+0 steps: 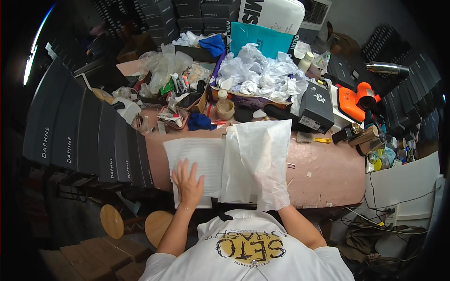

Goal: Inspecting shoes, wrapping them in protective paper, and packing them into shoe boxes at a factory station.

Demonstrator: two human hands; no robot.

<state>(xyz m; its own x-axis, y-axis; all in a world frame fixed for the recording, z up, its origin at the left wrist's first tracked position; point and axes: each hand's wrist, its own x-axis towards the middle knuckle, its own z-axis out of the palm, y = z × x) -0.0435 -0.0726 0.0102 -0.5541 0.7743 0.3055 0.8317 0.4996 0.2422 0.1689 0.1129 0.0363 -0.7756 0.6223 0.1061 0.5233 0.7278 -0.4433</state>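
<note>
My left hand (pixel 188 183) lies with its fingers spread on a stack of thin white sheets (pixel 194 157) at the front of the pinkish table. Beside it, to the right, a thin white sheet or bag (pixel 258 140) stands partly crumpled over the table. My right hand (pixel 273 183) is behind or inside this translucent white material, showing only faintly through it. The bare right forearm comes out at the lower edge of the material. I cannot make out how those fingers are bent.
Dark shoeboxes (pixel 79 131) line the left side. Behind lie a bin of crumpled white paper (pixel 258 70), a dark box (pixel 315 107), an orange device (pixel 349 103) and a blue cloth (pixel 200 122). A yellow-handled brush (pixel 311 138) rests on the pinkish table (pixel 328 178).
</note>
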